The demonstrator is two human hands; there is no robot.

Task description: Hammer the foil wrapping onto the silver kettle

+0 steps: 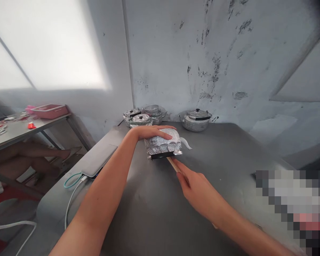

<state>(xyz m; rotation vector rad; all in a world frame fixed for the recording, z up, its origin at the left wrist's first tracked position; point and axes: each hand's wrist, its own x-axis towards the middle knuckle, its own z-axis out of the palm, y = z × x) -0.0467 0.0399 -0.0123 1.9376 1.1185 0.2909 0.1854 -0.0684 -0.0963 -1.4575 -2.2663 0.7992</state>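
A silver, foil-like teapot [164, 144] lies tipped over above the grey table, its white curved spout [186, 143] pointing right. Its black handle bar [162, 155] faces me. My left hand [153, 132] is closed over the top of the pot, fingers spread along its side. Between the thumb and fingers of my right hand [193, 181] is a pale wooden stick [173, 165], held just below the handle. The stick's far end is hidden behind the handle and pot, so I cannot see what it touches.
Several similar silver pots stand against the wall, including a lidded pot [196, 120] and a smaller one [140, 120]. A grey flat device [99, 161] with a white cable lies at left. Another table holds a pink basket [50, 111]; a person's legs [37, 158] show beneath.
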